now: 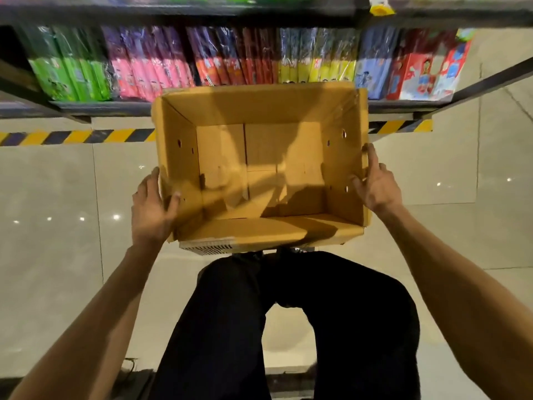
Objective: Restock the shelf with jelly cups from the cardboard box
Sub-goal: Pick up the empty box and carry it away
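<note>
An open cardboard box (259, 111) is held in front of the low shelf, and nothing lies inside it. My left hand (153, 206) grips its left wall, thumb inside and fingers outside. My right hand (375, 180) grips the right wall the same way, thumb over the rim. On the bottom shelf (109, 104) behind the box stand rows of packaged jelly packs (155, 67) in green, pink, red, yellow and blue wrappers.
A yellow-and-black hazard stripe (75, 137) runs along the base under the shelf. Glossy beige floor tiles (57, 197) spread to both sides. My legs in dark trousers (288, 327) are below the box. An upper shelf edge (202, 13) crosses the top.
</note>
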